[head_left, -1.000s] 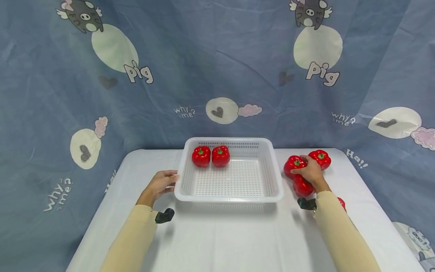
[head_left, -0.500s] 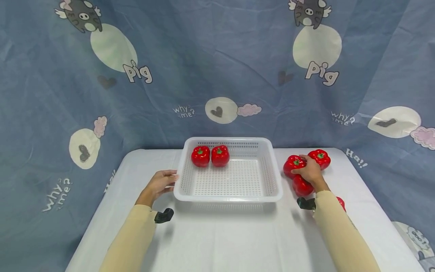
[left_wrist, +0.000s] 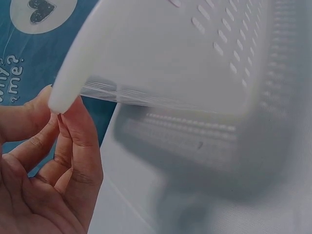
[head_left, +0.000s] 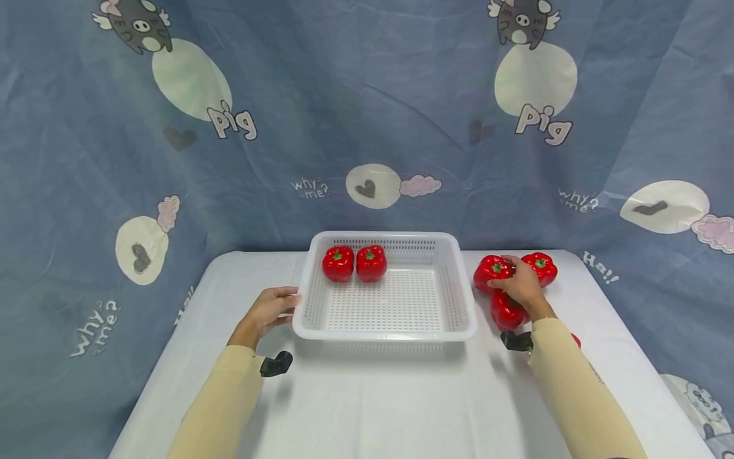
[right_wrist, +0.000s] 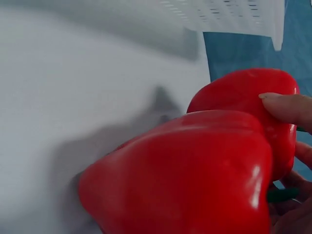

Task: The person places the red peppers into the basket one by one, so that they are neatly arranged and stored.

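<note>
At the left end of a white plastic basket (head_left: 384,336), my left hand (head_left: 272,310) pinches the rim between thumb and fingers, as the left wrist view shows with the basket wall (left_wrist: 141,53). Two red bell peppers, one left (head_left: 338,264) and one right (head_left: 371,263), stand side by side at the back left inside the basket. To the right of the basket, my right hand (head_left: 523,285) grips a red bell pepper (head_left: 490,273) with its thumb on the side; in the right wrist view this pepper (right_wrist: 234,92) is partly behind a nearer one (right_wrist: 185,170).
Just below the gripped pepper lies another red bell pepper (head_left: 507,310). One more pepper (head_left: 540,268) sits at the table's back right corner. A further red piece (head_left: 576,340) shows beside the right sleeve, mostly hidden. A blue printed cloth (head_left: 367,127) hangs behind the white table (head_left: 367,401).
My right hand and the pepper it grips have shifted slightly left and away from me. The pepper below has moved a little left too. My left hand stays on the basket rim.
</note>
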`<action>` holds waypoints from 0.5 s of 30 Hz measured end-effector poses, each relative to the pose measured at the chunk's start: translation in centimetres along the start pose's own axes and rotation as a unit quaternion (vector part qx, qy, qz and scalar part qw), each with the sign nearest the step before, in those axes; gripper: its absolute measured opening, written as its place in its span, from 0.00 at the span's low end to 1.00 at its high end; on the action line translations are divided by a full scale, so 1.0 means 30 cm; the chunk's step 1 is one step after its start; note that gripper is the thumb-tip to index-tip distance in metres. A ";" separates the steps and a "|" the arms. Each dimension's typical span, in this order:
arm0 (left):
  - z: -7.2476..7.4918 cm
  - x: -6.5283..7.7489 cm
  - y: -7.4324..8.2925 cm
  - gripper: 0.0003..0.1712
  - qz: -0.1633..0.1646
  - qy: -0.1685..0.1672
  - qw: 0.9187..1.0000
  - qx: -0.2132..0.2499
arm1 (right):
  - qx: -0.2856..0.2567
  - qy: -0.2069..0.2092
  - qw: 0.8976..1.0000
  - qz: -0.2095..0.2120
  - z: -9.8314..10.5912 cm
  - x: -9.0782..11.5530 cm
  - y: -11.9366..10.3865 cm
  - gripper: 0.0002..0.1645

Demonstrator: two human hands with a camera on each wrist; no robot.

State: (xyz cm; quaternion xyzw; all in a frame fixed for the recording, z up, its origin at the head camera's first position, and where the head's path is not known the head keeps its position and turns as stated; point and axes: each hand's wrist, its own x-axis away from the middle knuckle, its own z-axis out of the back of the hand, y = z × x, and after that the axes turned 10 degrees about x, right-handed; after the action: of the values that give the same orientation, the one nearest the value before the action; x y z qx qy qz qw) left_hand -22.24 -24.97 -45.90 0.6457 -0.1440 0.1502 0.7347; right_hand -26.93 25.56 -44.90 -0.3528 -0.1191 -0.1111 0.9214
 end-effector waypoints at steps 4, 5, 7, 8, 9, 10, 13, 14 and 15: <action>0.002 0.001 0.004 0.26 0.001 -0.002 1.000 -0.001 | 0.000 0.010 1.000 0.018 0.010 0.009 -0.005 0.57; 0.002 0.001 0.004 0.26 0.001 -0.002 1.000 -0.003 | 0.001 0.012 1.000 0.019 0.011 0.012 -0.006 0.57; 0.002 0.000 0.003 0.26 0.003 -0.002 1.000 -0.004 | -0.001 0.017 1.000 0.022 0.014 0.015 -0.009 0.58; 0.002 0.000 0.002 0.26 0.002 -0.001 1.000 -0.005 | -0.003 0.018 1.000 0.023 0.016 0.017 -0.011 0.58; 0.003 -0.001 0.001 0.26 0.002 -0.002 1.000 -0.004 | -0.006 0.021 0.999 0.025 0.017 0.018 -0.014 0.58; 0.003 -0.001 0.002 0.26 0.000 -0.003 1.000 -0.003 | -0.009 0.024 0.999 0.028 0.020 0.020 -0.017 0.58; 0.004 -0.001 0.002 0.26 -0.003 -0.004 1.000 0.000 | -0.018 0.033 0.999 0.040 0.028 0.021 -0.023 0.57; 0.004 -0.001 0.001 0.26 -0.003 -0.004 1.000 -0.001 | -0.020 0.037 0.998 0.045 0.030 0.023 -0.026 0.56; 0.004 -0.001 -0.001 0.26 -0.003 -0.004 1.000 -0.001 | -0.023 0.041 0.998 0.049 0.032 0.024 -0.030 0.56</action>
State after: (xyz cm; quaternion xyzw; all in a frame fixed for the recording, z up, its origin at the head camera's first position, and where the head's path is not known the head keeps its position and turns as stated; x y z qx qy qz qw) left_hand -22.25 -25.10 -45.91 0.6461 -0.1451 0.1459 0.7350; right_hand -26.63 25.48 -43.42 -0.3741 -0.0613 -0.0832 0.9216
